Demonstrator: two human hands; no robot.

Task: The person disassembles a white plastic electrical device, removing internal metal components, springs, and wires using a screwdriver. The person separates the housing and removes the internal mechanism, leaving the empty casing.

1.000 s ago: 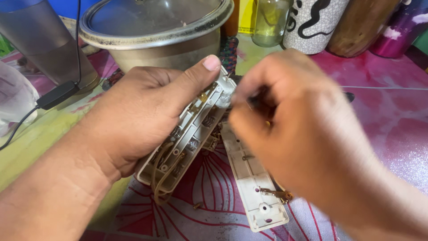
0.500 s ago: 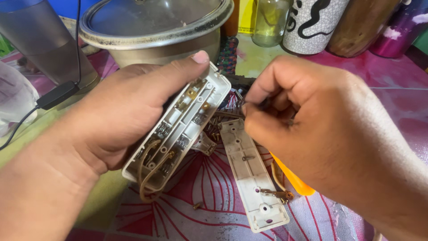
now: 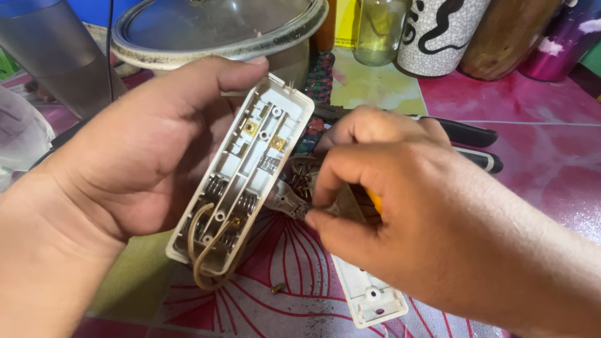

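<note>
My left hand (image 3: 131, 163) grips an opened white power-strip housing (image 3: 241, 175), tilted up, with brass contacts, springs and a looped brown wire showing inside. The housing's white cover plate (image 3: 369, 297) lies flat on the patterned cloth, mostly under my right hand. My right hand (image 3: 413, 213) is low over the cloth beside the housing, fingers pinched on a small metal part (image 3: 285, 201); a bit of yellow-orange handle (image 3: 374, 200) shows under its fingers. A loose brass screw (image 3: 276, 288) lies on the cloth below the housing.
A cooker pot with a glass lid (image 3: 219, 31) stands at the back. Jars and bottles (image 3: 438, 31) line the far edge. Black-handled pliers (image 3: 466, 134) lie behind my right hand. A grey container (image 3: 44, 56) and a black cable are at the left.
My left hand has raised and turned the housing more upright. My right hand has dropped from the housing's top end down to the cloth and pinched a small metal part.
</note>
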